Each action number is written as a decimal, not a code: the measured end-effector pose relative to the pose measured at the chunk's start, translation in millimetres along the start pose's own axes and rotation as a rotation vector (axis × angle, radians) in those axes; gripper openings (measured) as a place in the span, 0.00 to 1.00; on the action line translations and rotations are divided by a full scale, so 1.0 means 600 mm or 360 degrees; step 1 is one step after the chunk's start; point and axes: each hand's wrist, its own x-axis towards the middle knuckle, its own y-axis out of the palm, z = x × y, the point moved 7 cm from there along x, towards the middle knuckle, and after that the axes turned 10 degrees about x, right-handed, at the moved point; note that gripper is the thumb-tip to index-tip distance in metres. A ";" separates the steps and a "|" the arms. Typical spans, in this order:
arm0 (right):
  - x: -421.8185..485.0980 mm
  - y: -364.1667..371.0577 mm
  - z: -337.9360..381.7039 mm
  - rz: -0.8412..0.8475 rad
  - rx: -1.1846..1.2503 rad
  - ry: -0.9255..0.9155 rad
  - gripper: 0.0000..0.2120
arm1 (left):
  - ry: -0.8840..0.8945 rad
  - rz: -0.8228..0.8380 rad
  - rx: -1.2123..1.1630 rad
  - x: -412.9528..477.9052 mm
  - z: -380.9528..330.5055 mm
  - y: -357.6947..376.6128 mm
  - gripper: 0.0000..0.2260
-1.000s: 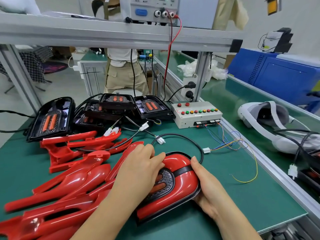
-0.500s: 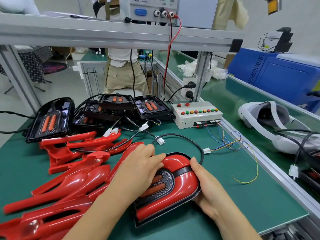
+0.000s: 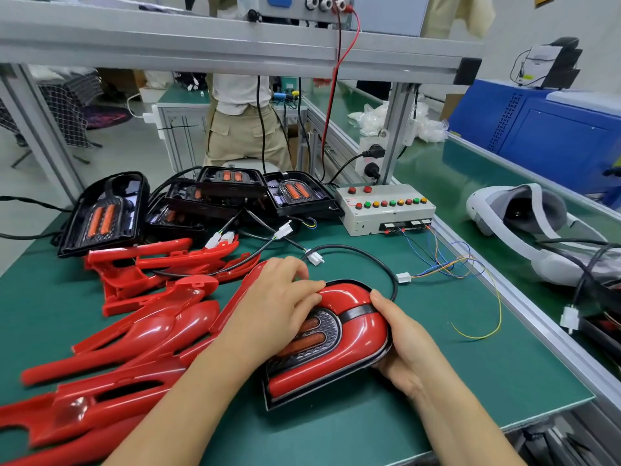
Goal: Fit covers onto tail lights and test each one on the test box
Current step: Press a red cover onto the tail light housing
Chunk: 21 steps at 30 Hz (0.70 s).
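Little is changing from a second ago: both of your hands are staying on the same tail light (image 3: 314, 341), and it is still lying flat on the green mat (image 3: 453, 348) in front of you. Your left hand (image 3: 279, 311) is sitting slightly further back off the black grille than before, so more of the two orange bars is now showing.

Your left hand is lying palm down across the left side of the light, its fingers (image 3: 312, 290) stretched out loosely and pressing on the rounded far end of the red cover (image 3: 364, 331). Your right hand (image 3: 403, 344) is cupping the right edge, with the thumb (image 3: 379, 299) resting on top beside the black band and the other fingers curling under the rim, out of sight. So the light is sitting between your two hands, with the cover's right lobe bare between them.

The light's black cable (image 3: 369, 255) is looping away behind it, and its white plug (image 3: 316, 258) is lying loose on the mat, apart from the test box (image 3: 386, 210) at the back. Spare red covers (image 3: 134, 331) are lying piled to your left, with uncovered black lights (image 3: 104, 213) behind them.
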 end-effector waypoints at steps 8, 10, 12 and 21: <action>0.001 -0.004 -0.001 -0.0019 0.0039 -0.0021 0.18 | -0.0441 0.0800 -0.0147 0.027 0.029 0.046 0.10; 0.001 -0.004 -0.001 -0.0010 0.0039 -0.0019 0.17 | -0.0350 0.0961 -0.0048 0.036 0.021 0.051 0.12; 0.001 -0.003 -0.001 0.0000 0.0043 -0.0019 0.16 | -0.0294 0.1034 -0.0005 0.045 0.020 0.052 0.14; -0.001 -0.007 0.007 0.0002 0.0052 -0.0103 0.13 | -0.0206 0.1003 -0.0075 0.046 0.026 0.081 0.14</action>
